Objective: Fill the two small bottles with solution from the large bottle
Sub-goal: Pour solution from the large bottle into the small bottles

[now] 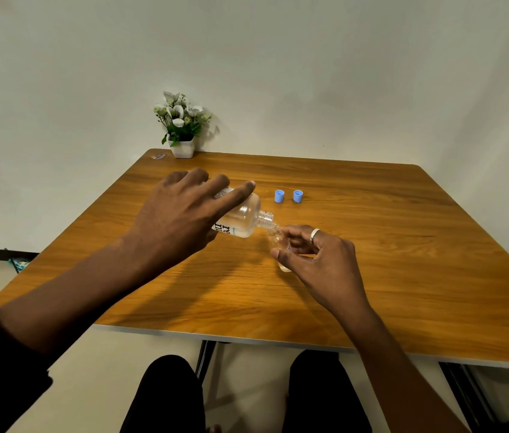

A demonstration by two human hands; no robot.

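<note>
My left hand [181, 214] grips the large clear bottle [243, 218], tipped on its side with its open threaded neck pointing right and down. The neck meets the mouth of a small clear bottle [279, 245], which my right hand [318, 257] pinches between thumb and fingers just above the wooden table [371, 276]. A little liquid shows at the small bottle's base. Only one small bottle is visible. Two blue caps [279, 196] [297, 196] stand side by side on the table behind the bottles.
A white pot of artificial white flowers [181, 126] stands at the table's far left corner, against the wall. A small wrapper [157, 156] lies beside it. My knees show below the table's near edge.
</note>
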